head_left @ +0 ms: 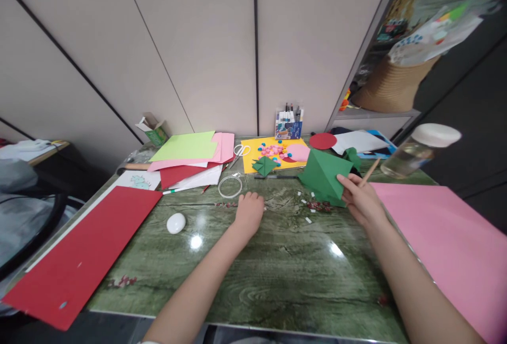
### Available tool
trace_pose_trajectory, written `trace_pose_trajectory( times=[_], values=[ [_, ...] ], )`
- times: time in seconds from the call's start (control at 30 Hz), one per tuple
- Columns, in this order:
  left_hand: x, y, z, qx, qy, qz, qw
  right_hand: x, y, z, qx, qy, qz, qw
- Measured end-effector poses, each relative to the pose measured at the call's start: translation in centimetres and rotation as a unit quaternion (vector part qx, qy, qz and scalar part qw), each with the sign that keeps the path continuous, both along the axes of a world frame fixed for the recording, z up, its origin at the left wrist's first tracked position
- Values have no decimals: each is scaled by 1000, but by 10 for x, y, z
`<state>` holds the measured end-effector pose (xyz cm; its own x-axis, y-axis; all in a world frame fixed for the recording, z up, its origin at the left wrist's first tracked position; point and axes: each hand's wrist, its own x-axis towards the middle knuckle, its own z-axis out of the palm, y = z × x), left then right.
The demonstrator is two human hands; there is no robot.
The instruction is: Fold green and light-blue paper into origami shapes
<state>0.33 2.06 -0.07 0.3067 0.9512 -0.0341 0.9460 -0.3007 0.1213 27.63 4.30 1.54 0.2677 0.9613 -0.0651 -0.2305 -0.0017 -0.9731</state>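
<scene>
My right hand [361, 199] is closed on a folded green paper [322, 175] and also grips a thin wooden pencil [370, 171] that sticks up to the right. My left hand [249, 211] rests knuckles-up on the green table [277, 259], fingers curled under, just below a roll of clear tape [230, 185]; whether it holds anything is hidden. Small paper scraps [317, 206] lie between the hands. A smaller green folded piece [264, 165] sits on a yellow sheet [250, 162] behind.
A large red sheet [79, 254] lies at the left, a pink sheet [443, 228] at the right. Stacked coloured papers [190, 154], white scissors [240, 152], a marker box [289, 122], a red circle [322, 141], a white oval object [176, 223] and a lidded jar [420, 149] stand around.
</scene>
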Motion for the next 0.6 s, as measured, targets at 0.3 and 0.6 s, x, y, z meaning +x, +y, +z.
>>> trace_pose_trajectory(
  times=[0.3,0.6],
  values=[
    [16,-3,5,12,-34,-5,999,3,-1,3,0,-5,8,1000],
    [83,25,-9,3,-200,-158,967,17,4,1,-3,-17,-19,1000]
  ],
)
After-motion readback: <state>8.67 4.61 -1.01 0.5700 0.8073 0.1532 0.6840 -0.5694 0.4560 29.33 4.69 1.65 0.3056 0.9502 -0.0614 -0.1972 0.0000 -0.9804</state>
